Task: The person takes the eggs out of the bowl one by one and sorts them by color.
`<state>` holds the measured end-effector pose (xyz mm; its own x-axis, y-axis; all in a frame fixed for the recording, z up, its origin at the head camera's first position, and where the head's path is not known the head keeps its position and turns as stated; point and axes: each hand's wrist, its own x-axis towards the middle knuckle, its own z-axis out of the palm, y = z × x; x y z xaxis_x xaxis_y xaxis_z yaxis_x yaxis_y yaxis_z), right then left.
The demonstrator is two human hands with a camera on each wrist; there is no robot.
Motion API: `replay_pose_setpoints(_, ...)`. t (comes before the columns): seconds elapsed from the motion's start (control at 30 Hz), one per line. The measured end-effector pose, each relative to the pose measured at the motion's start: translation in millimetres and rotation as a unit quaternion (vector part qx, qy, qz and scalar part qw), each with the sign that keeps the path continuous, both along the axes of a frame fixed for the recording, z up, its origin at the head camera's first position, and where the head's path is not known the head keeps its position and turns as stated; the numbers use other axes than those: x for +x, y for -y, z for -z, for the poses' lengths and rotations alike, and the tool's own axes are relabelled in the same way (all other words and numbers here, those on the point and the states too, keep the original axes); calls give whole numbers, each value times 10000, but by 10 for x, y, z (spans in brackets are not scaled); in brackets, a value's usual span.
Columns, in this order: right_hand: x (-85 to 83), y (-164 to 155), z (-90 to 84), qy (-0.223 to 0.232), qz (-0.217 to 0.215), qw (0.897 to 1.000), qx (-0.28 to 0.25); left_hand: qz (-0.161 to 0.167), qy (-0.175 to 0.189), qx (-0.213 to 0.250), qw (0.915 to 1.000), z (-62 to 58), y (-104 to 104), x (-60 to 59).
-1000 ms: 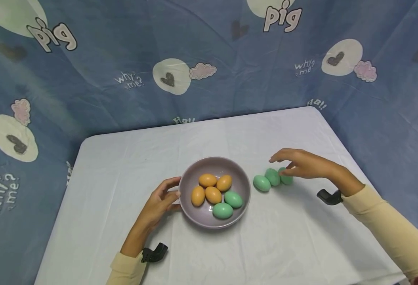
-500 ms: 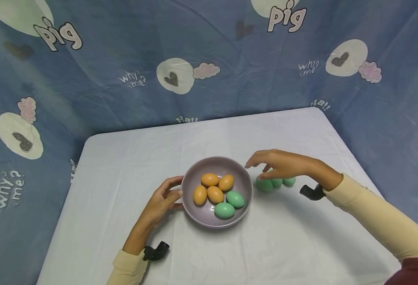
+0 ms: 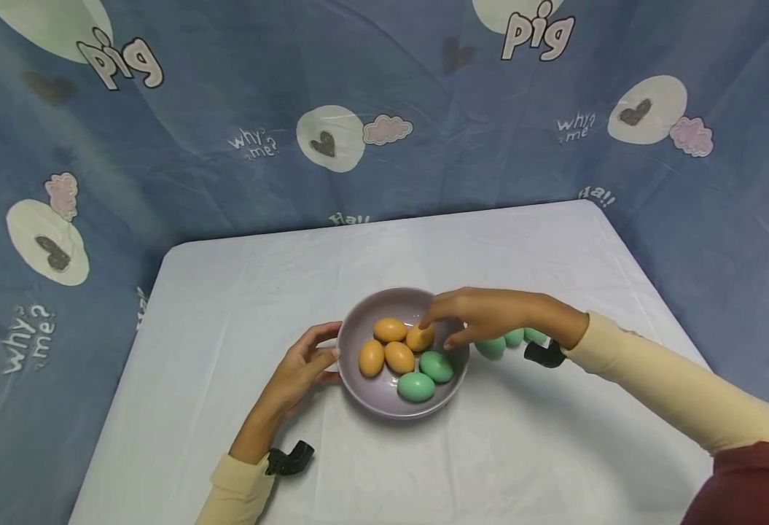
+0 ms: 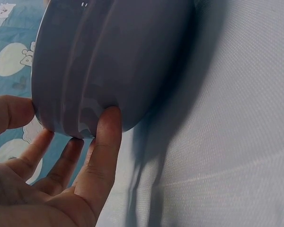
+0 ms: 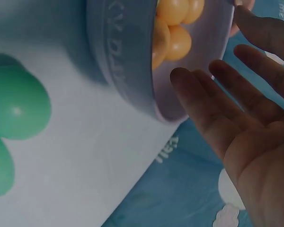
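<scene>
A mauve bowl [image 3: 384, 407] stands on the white-covered table, holding several orange eggs [image 3: 399, 358] and two green eggs [image 3: 415, 387]. My left hand [image 3: 300, 368] grips the bowl's left side; in the left wrist view its thumb lies at the rim and the other fingers touch the outer wall [image 4: 118, 56]. Over the bowl's right side hovers my right hand [image 3: 482, 312], fingers loosely bent and nothing held. It partly hides the rim and one orange egg. From the right wrist view its palm [image 5: 260, 151] shows bare.
Several loose green eggs [image 3: 490, 348] lie to the right of the bowl, partly covered by the right hand and wrist. A blue patterned cloth [image 3: 259, 189] hangs behind and beside the table [image 3: 259, 284]. Each wrist carries a black mount [image 3: 290, 458].
My right hand has moved left, from above the loose green eggs to above the bowl. My left hand keeps its place on the bowl. The head view has shifted slightly.
</scene>
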<state>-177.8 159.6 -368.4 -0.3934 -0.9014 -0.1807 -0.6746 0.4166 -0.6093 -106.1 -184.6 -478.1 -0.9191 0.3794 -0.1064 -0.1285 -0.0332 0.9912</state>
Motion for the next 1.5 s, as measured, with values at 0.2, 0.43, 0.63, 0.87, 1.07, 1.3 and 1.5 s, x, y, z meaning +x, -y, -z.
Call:
replay_pose_setpoints(0.2, 4, 151, 26, 119, -223, 9996, 93, -32, -4, -22, 10000, 7, 9, -8)
replay_pose_setpoints(0.43, 17, 305, 114, 504, -460, 9975, 172, -16, -17, -46, 10000, 32, 23, -14)
replay_pose_setpoints(0.63, 60, 437, 196, 160, -821, 9959, 344, -42, 1, -68, 10000, 34, 24, -11)
replay_pose_setpoints(0.87, 128, 564, 267, 93, -1137, 9920, 549, -65, 34, -52, 10000, 34, 20, 1)
replay_pose_setpoints(1.07, 169, 639, 283, -154, -1421, 9871, 716, -74, 12, -46, 10000, 21, 19, -3)
replay_pose_setpoints(1.3, 208, 718, 359, -139, -1740, 9786, 1086, -66, 31, -7, 10000, 21, 15, 4)
replay_pose_setpoints(1.5, 235, 755, 410, -336, -1871, 9722, 1369, -66, 25, -41, 10000, 1, 6, 8)
